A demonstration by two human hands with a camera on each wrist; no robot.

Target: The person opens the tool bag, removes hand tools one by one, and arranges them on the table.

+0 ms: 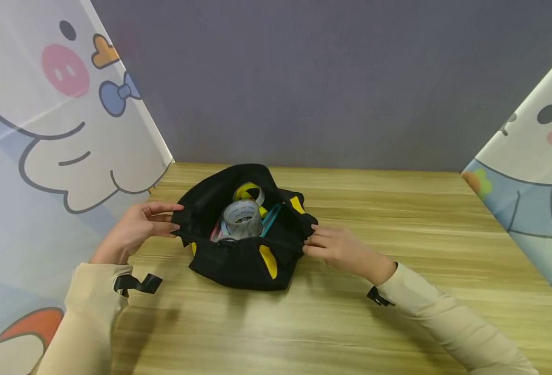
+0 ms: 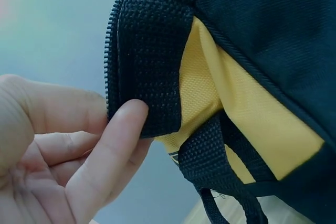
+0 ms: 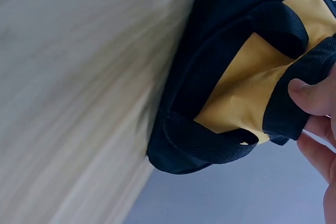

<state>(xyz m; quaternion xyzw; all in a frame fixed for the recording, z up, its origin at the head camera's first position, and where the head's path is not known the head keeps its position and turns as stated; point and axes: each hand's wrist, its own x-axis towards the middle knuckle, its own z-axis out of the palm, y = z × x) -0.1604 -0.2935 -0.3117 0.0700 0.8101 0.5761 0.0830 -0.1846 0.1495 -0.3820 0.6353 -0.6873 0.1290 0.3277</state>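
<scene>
A black bag [image 1: 238,273] with yellow patches [image 1: 268,260] stands on the wooden table [image 1: 351,323], a little left of the middle and near the grey wall [image 1: 327,83]. Its top is open, and the mouth faces upward. The left hand [image 1: 137,229] is at the left end of the bag; in the left wrist view, its thumb and fingers pinch the black end tab [image 2: 155,72], along which the teeth of a zipper [image 2: 108,51] run. The right hand [image 1: 339,247] is at the opposite end and pinches there another black tab [image 3: 289,106] between thumb and fingers. Inside the bag, a clear roll of tape [image 1: 249,228] lies on top of other things, with a yellow roll [image 1: 240,192] just behind it and a thin teal object [image 1: 271,220] beside it, on the right. Some pinkish item is partly hidden at the left, and I cannot tell what it is. Both forearms have beige sleeves [image 1: 85,307], and cartoon cloths [image 1: 88,172] hang on the two sides.
</scene>
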